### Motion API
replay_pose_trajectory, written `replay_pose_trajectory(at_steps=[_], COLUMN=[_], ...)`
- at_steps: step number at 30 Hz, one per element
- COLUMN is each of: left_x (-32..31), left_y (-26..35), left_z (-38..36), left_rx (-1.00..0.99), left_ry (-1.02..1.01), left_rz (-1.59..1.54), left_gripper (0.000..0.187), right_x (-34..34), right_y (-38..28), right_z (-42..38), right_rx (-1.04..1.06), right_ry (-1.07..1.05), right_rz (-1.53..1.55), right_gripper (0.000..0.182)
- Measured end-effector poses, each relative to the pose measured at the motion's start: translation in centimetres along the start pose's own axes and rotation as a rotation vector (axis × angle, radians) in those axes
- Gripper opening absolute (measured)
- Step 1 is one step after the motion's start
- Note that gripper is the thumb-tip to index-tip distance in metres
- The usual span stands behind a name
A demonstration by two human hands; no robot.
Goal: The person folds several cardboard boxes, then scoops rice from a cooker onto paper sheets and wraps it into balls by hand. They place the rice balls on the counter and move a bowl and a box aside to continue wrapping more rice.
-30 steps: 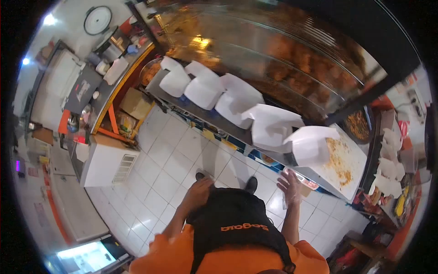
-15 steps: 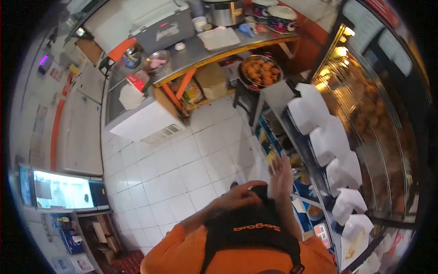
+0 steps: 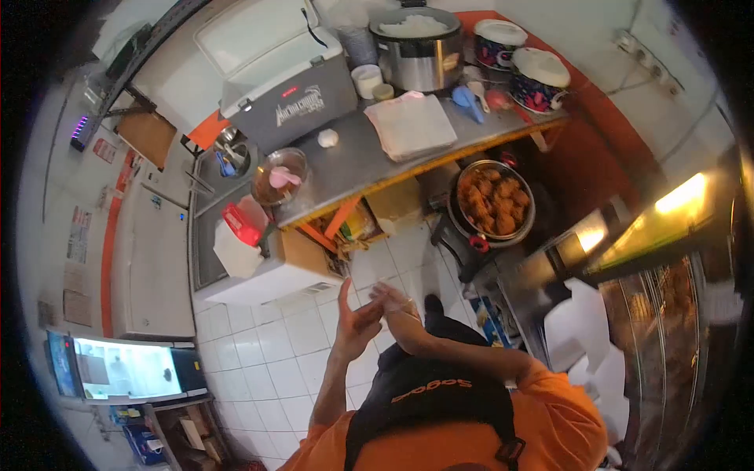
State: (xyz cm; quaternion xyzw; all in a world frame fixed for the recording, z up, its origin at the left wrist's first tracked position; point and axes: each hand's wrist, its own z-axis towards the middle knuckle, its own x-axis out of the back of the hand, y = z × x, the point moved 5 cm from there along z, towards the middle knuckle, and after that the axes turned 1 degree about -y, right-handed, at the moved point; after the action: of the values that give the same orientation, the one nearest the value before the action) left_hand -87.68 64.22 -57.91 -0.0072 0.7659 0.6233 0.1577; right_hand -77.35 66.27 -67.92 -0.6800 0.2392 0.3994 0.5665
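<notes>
My left hand [image 3: 357, 323] is raised over the tiled floor, thumb pointing up and apart, fingers reaching toward my other hand. My right hand [image 3: 397, 306] meets it at the fingertips; its fingers look whitish, as if in a thin clear glove, and are stretched toward the left. Nothing shows clearly between the two hands. Beyond them stands the metal worktop [image 3: 334, 177]. To the right of the hands, a large pan of fried chicken [image 3: 493, 200] rests on a dark stool [image 3: 449, 239].
On the worktop are a grey cooler [image 3: 298, 110] with its lid up, a rice cooker [image 3: 416, 59], a stack of paper [image 3: 411, 127] and a bowl with a pink scoop [image 3: 280, 179]. White paper boxes [image 3: 577, 326] line the shelf beside the heated display case [image 3: 667, 330] at right.
My view has turned toward the worktop and pan. My right hand has moved from beside the box shelf to meet my left hand, which has risen in front of the apron.
</notes>
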Motion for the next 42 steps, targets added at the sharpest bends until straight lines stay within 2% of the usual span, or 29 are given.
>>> replay_pose_trajectory(at_steps=[1, 3, 4, 5, 7, 9, 11, 13, 15, 16, 17, 19, 20, 22, 23, 24, 26, 27, 29, 30, 31, 33, 34, 35, 37, 38, 39, 40, 42], left_x=[0.9, 2.2, 3.1, 4.0, 10.7, 10.3, 12.3, 15.1, 14.6, 14.6, 15.2, 15.2, 15.7, 13.0, 12.5, 11.9, 12.9, 14.3, 17.5, 19.2, 20.7, 23.4, 24.1, 23.5, 22.0, 21.4, 21.2, 20.4, 18.3], left_y=[1.6, 3.4, 4.4, 5.3, -0.1, 1.8, 2.6, 3.1, 5.2, 5.6, 6.3, 9.1, 10.3, 13.8, 14.0, 14.1, 10.7, 10.4, 9.5, 7.8, 5.7, -0.7, -2.5, -1.1, 2.6, 4.0, 5.0, 7.3, 11.5], left_z=[1.5, 4.3, 5.8, 7.1, 9.0, 12.7, 16.8, 21.9, 29.4, 32.1, 34.6, 40.0, 42.2, 47.2, 49.3, 51.3, 56.4, 59.3, 67.2, 71.0, 74.6, 80.3, 81.5, 82.3, 80.7, 79.6, 78.8, 77.6, 75.1], left_rx=[-0.029, -0.242, -0.271, -0.277, 0.04, 0.053, 0.05, 0.112, -0.114, -0.152, -0.151, -0.165, 0.014, -0.374, -0.416, -0.458, -0.257, -0.298, -0.373, -0.382, -0.378, -0.317, -0.312, -0.198, -0.195, -0.203, -0.234, -0.213, -0.179], left_ry=[0.036, 0.131, 0.285, 0.446, 0.305, 0.25, 0.327, 0.389, 0.303, 0.138, 0.049, -0.125, -0.023, -0.182, -0.249, -0.317, -0.425, -0.296, -0.071, -0.014, 0.025, -0.032, -0.057, -0.124, -0.075, -0.056, -0.049, -0.051, -0.062], left_rz=[-0.009, 0.402, 0.539, 0.672, 0.809, 0.796, 0.672, 0.569, 0.751, 0.855, 0.861, 0.872, 0.684, 0.676, 0.707, 0.734, 0.885, 0.952, 1.074, 1.164, 1.251, 1.411, 1.439, 1.402, 1.312, 1.31, 1.397, 1.306, 1.118], left_gripper=[0.114, 0.118, 0.095, 0.075, 0.031, 0.013, 0.014, 0.014, 0.016, 0.023, 0.025, 0.03, 0.028, 0.027, 0.027, 0.027, 0.029, 0.031, 0.038, 0.043, 0.048, 0.059, 0.065, 0.07, 0.07, 0.07, 0.067, 0.066, 0.063], right_x=[-0.8, -2.6, -3.8, -5.6, -6.5, -7.0, -3.8, -2.7, -3.5, -3.9, -3.5, -0.2, 1.4, 2.7, 3.0, 2.9, 3.3, 3.8, 9.2, 15.2, 20.4, 28.7, 32.5, 36.0, 41.6, 42.2, 38.3, 34.1, 29.4], right_y=[-0.4, -1.7, -2.8, -5.7, -10.8, -15.9, -18.6, -21.3, -18.3, -16.7, -15.4, -16.3, -17.2, -19.1, -19.7, -20.5, -23.5, -25.1, -30.1, -32.8, -35.1, -38.7, -39.5, -39.6, -38.1, -37.4, -38.1, -39.3, -41.6], right_z=[3.4, 8.1, 9.4, 10.8, 16.2, 22.2, 28.8, 34.3, 36.3, 37.4, 38.4, 41.1, 42.5, 45.3, 46.1, 47.2, 49.9, 50.8, 52.8, 53.5, 54.4, 56.2, 57.4, 58.5, 59.2, 59.4, 59.2, 58.7, 55.8], right_rx=[-0.151, -0.46, -0.616, -0.846, -0.568, -0.744, -0.626, -0.207, -0.074, 0.005, -0.045, -0.198, -0.272, -0.298, -0.31, -0.372, -0.234, -0.171, 0.026, 0.082, 0.14, 0.127, 0.094, 0.072, 0.073, 0.062, -0.091, -0.242, -0.014], right_ry=[-0.104, -0.235, -0.261, -0.456, -1.05, -1.198, -0.911, -0.381, -0.5, -0.55, -0.58, -0.396, -0.304, -0.145, -0.062, -0.005, 0.078, 0.123, 0.232, 0.383, 0.527, 0.741, 0.785, 0.795, 0.743, 0.741, 0.843, 0.931, 1.045], right_rz=[-0.08, -0.121, -0.09, -0.138, -0.851, -0.886, -1.024, -0.978, -1.252, -1.383, -1.389, -1.36, -1.334, -1.181, -1.098, -1.055, -1.313, -1.44, -1.648, -1.698, -1.742, -1.874, -1.946, -2.017, -2.152, -2.157, -2.001, -1.839, -1.771], right_gripper=[0.062, 0.063, 0.065, 0.063, 0.06, 0.052, 0.039, 0.04, 0.039, 0.038, 0.036, 0.044, 0.049, 0.038, 0.032, 0.035, 0.038, 0.04, 0.041, 0.044, 0.046, 0.049, 0.05, 0.051, 0.053, 0.055, 0.042, 0.03, 0.024])
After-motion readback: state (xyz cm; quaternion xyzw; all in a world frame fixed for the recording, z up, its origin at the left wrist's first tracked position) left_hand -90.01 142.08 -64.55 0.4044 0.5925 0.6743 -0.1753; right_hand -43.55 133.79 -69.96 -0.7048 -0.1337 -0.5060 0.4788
